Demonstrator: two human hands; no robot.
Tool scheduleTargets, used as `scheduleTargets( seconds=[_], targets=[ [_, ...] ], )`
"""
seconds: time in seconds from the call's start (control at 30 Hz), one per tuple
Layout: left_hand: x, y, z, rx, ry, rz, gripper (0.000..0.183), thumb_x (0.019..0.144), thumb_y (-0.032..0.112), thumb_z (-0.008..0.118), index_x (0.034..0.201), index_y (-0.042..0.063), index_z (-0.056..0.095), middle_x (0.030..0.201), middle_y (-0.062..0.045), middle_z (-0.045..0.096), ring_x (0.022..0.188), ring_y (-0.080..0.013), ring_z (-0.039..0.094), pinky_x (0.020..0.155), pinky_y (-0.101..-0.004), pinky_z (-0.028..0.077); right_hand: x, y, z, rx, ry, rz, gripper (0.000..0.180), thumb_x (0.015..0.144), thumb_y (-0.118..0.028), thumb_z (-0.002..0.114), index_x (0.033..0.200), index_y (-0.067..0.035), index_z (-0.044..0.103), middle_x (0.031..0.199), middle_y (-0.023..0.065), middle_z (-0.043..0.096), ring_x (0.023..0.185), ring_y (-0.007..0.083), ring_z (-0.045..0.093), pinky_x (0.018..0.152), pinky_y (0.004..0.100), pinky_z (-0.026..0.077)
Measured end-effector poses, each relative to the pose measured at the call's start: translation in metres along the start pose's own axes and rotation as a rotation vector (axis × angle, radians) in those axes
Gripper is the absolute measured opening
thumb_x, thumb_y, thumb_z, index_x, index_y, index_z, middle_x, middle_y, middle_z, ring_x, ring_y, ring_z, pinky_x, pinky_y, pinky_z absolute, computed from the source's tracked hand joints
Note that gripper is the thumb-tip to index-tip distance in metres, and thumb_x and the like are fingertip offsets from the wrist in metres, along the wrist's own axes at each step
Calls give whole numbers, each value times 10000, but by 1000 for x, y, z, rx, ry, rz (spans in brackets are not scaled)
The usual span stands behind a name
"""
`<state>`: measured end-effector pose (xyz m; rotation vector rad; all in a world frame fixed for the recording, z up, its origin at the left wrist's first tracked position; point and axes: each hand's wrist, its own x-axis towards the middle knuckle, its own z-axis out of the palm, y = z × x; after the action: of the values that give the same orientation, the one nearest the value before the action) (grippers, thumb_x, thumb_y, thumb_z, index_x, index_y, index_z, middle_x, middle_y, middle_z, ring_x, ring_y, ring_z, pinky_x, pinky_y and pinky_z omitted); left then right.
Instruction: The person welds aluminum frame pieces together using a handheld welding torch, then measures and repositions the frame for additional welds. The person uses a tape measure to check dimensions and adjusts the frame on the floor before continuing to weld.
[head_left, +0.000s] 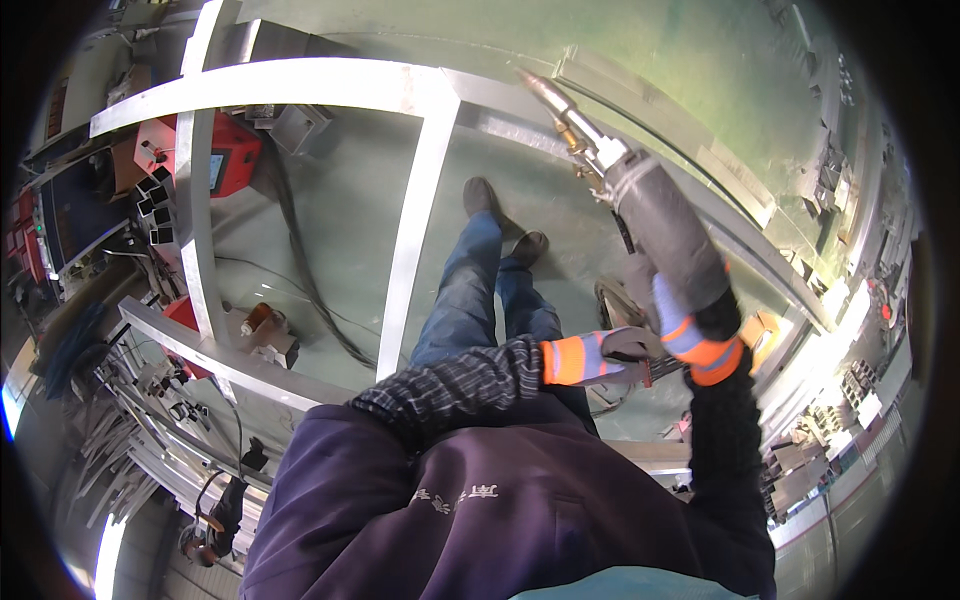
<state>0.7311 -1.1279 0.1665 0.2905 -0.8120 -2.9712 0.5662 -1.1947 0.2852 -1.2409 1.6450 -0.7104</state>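
Note:
My right hand (679, 322), in a work glove with an orange cuff, grips the rear of a handheld welding torch (664, 225). The torch has a dark grey wrapped body and brass fittings. Its slim metal nozzle (551, 94) points up and left in the view, over one bar of a metal tube frame (420, 217). My left hand (619, 355), gloved alike, is just below the right one with its fingers curled. A dark part lies against its fingertips, but whether the hand holds it cannot be made out. The frame's bars run around my legs.
A red machine with a screen (232, 157) stands at left, with thick dark cables (289, 225) along the floor. Square tube offcuts (154, 199) lie beside it. A long metal profile (660, 127) rests beyond the frame. An orange bottle (257, 319) is on the floor.

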Motion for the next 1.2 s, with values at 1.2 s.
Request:
scheduleTargets(
  seconds=[1.2],
  targets=[
    [-84, 183, 125, -140, 325, 680, 383, 1082, 367, 386, 1268, 62, 523, 1139, -80, 640, 1010, -184, 640, 848, -348, 531, 126, -34, 52, 1908, -367, 524, 462, 1008, -313, 517, 1164, 122, 531, 834, 179, 681, 656, 266, 694, 545, 353, 543]
  ],
)
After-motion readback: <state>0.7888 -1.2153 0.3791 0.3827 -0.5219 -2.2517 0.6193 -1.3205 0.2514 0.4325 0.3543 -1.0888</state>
